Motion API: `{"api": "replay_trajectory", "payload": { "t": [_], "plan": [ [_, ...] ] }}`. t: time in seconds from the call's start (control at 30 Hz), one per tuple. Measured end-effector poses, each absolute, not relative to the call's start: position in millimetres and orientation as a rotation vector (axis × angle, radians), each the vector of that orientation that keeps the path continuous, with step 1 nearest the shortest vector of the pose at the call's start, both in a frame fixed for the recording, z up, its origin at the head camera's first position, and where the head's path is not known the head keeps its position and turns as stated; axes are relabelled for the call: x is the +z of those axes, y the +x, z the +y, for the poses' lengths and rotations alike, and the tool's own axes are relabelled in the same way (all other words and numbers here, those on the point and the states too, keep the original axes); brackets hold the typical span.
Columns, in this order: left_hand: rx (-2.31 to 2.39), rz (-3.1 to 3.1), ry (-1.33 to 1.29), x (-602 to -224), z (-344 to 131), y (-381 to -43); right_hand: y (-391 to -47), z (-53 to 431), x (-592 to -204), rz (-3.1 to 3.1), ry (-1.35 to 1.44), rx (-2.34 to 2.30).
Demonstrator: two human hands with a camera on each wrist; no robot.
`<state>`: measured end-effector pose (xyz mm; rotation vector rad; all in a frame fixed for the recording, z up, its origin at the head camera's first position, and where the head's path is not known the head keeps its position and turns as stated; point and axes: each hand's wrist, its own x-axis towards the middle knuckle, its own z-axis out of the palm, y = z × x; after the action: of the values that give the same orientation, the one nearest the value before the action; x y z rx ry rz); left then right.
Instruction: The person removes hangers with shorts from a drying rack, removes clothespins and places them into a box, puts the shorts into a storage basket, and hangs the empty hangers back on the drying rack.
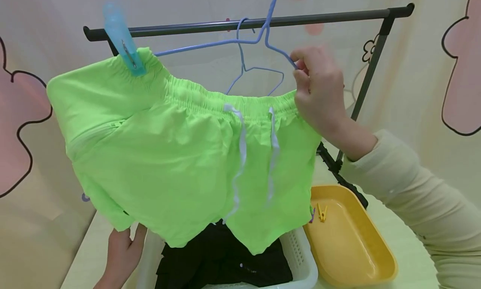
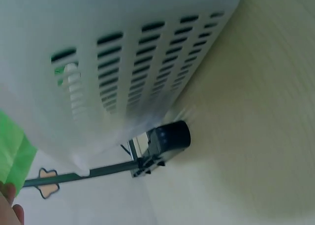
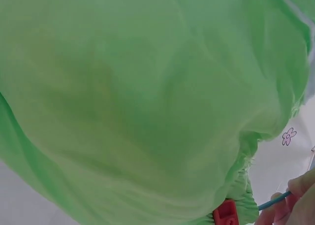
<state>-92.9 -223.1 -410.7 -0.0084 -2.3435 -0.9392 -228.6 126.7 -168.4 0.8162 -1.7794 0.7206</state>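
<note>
Bright green shorts [image 1: 195, 155] with white drawstrings hang from a blue wire hanger [image 1: 203, 45]. A translucent blue clothespin [image 1: 125, 42] clips their waistband on the left. In the right wrist view a red clip [image 3: 226, 213] sits on the waistband near the wire. My right hand [image 1: 321, 90] pinches the hanger's right arm between thumb and fingers. Low on the left, my left hand [image 1: 124, 253] pinches the hem of the left leg; its fingertips are partly hidden by the cloth. In the left wrist view, fingers [image 2: 10, 190] show against the green fabric.
Behind the shorts runs a black rack bar [image 1: 210, 28] with another blue hanger [image 1: 242, 55] on it. Below stands a white basket [image 1: 302, 264] holding dark clothes [image 1: 225, 259]. At its right lies a yellow tray [image 1: 353, 239] with a small yellow clothespin [image 1: 322, 214].
</note>
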Motion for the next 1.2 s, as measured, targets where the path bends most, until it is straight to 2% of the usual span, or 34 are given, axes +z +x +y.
{"api": "replay_trajectory", "payload": {
  "t": [0.2, 0.43, 0.7, 0.87, 1.2],
  "plan": [
    [-1.055, -2.270, 0.272, -401.6, -233.3, -94.6, -228.0, 121.2, -178.9, -1.778, 0.844, 0.744],
    [-1.088, -1.994, 0.218, -390.3, -240.5, -97.1, -227.0, 117.7, -193.5, -1.779, 0.868, 0.745],
    [-1.074, -1.756, 0.400, -382.8, -245.0, -94.7, -224.7, 118.3, -212.3, -1.812, 0.887, 0.742],
    [-1.067, -1.628, 0.307, -377.8, -243.7, -91.7, -223.4, 118.0, -222.8, -1.841, 0.886, 0.743],
    [-1.248, -1.323, -0.061, -356.3, -228.0, -89.7, -220.9, 117.5, -244.5, -1.906, 0.919, 0.714]
  ]
}}
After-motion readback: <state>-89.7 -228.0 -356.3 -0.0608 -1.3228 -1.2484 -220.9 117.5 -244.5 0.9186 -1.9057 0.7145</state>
